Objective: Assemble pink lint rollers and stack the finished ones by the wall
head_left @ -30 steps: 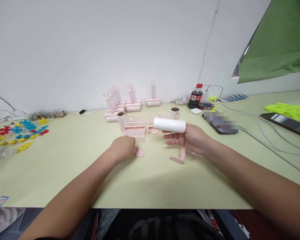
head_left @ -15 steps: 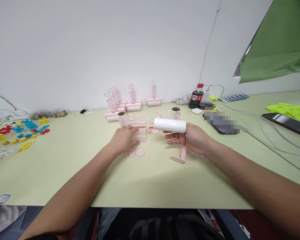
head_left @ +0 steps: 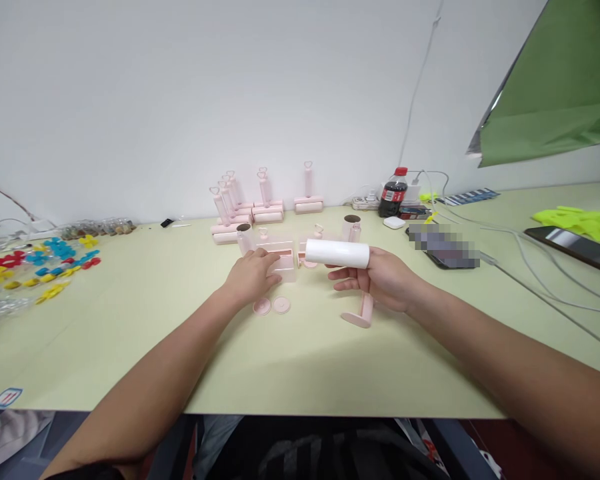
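Observation:
A white lint roller refill (head_left: 337, 254) lies level in my right hand (head_left: 387, 277), held at its right end between thumb and fingers above the table. My left hand (head_left: 250, 277) is closed on a clear lint roller cover (head_left: 286, 272), with thumb and fingertips at its left part; some fingers are hidden. Behind the cover is a pink roller frame (head_left: 281, 253). Two pink round caps (head_left: 272, 305) lie just in front of my left hand. Below my right hand rests a pink roller part (head_left: 361, 315) with a flat rounded end.
Several pink lint rollers (head_left: 269, 212) with heart-topped handles stand along the wall. Two upright refills (head_left: 351, 228) stand nearer. To the right are a cola bottle (head_left: 393, 193), a phone (head_left: 443, 247) and cables. Colourful plastic pieces (head_left: 55, 257) lie at the left.
My right hand and the white refill have shifted slightly left and down. My left hand stays at the clear cover, which has moved a little right.

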Demonstrator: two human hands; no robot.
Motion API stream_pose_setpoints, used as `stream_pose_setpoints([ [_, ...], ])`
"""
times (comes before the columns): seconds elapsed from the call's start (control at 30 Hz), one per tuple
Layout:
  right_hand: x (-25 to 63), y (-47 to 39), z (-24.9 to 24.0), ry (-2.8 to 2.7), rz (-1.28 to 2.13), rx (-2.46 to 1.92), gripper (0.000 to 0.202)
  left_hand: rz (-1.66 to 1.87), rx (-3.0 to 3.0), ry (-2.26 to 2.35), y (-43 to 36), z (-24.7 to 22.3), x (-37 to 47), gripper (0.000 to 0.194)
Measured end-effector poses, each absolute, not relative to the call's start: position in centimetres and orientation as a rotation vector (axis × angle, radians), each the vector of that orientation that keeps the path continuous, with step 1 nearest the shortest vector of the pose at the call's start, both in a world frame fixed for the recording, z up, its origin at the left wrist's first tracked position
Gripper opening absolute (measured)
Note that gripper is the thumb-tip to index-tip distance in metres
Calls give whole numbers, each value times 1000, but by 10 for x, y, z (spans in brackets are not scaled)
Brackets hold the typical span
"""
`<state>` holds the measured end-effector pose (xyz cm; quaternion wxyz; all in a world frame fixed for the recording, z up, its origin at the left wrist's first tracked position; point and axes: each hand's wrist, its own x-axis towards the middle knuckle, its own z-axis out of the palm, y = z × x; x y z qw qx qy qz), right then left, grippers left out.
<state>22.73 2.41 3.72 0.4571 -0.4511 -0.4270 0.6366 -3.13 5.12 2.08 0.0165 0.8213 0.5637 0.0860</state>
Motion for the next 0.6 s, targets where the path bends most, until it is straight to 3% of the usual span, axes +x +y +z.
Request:
stream_pose_setpoints([
  [0.17,226,24,38,-1078,1538,-1142,27,321,2535,1716,51,24,-32,44],
  [0.27,225,22,37,-1101,1538,-1137,29,563,2475,1678,43,35,-30,39],
  [0.37,218,14,37,-1156,1550,-1124,30,866,2203,1351,29,48,-25,47],
  [0.47,207,2,35,-1273,1554,-1084,25,903,1923,981,17,57,-16,56],
  [0.6,202,-6,32,-1487,1527,-1066,18,1153,1691,1004,21,69,-26,47],
])
